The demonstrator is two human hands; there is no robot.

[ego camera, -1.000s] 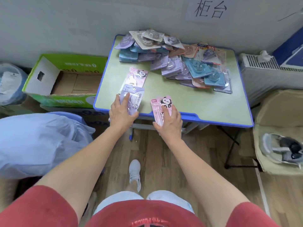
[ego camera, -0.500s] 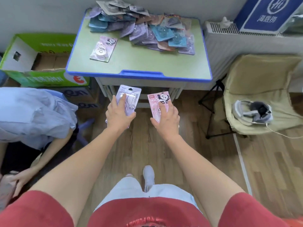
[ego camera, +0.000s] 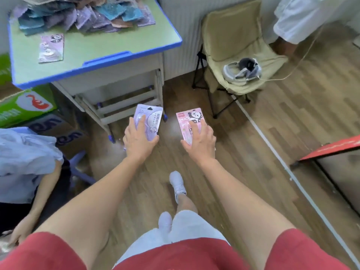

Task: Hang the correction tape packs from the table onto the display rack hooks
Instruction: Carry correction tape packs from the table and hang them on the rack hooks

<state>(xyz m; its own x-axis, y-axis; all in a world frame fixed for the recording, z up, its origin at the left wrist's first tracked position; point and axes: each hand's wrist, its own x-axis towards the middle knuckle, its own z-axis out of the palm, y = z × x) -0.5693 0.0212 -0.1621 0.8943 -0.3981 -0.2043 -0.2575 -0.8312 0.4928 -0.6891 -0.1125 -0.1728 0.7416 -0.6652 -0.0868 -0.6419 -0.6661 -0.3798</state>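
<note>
The green table (ego camera: pixel 109 43) bears a heap of correction tape packs (ego camera: pixel 83 16) along its far edge. One purple pack (ego camera: pixel 51 48) lies flat near the heap.

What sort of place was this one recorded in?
Probably a spare room staged for the task, not a real shop: a school-style desk heaped with correction tape packs, a folding camp chair, and cardboard boxes stacked beside the desk.

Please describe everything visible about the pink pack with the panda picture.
The pink panda pack is a flat printed card with a cartoon panda and the word PANDA near its top. The right hand holds its lower half, fingers on its face, thumb at its left edge. It is in the air over the wooden floor, face up, off the table.
</note>
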